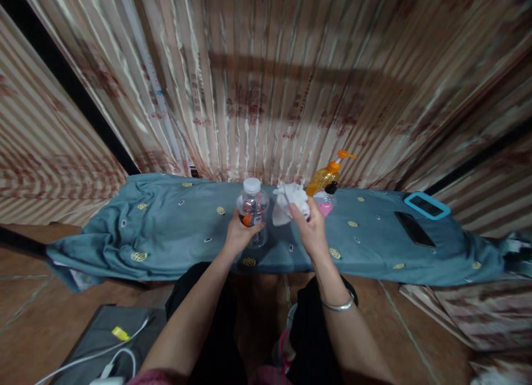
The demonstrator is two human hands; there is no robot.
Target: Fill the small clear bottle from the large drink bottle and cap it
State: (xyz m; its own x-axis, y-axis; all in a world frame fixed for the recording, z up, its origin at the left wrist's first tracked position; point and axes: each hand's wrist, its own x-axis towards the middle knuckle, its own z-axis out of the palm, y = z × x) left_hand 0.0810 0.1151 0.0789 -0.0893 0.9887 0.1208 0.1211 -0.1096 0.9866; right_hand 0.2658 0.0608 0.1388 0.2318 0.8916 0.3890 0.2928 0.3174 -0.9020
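Dim, warm indoor light falls from above and behind the camera, casting a broad crossbar shadow across the striped curtain (291, 86). The blue cloth (166, 230) is evenly lit, without glare. Wide-angle distortion bends the curtain's stripes and the floor outward at the edges, where detail smears into blur; the centre stays fairly sharp, though grainy.

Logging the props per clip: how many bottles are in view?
2. A clear bottle with a white cap, gripped by the left hand, and an orange pump bottle behind the right hand. That hand may hide something more.
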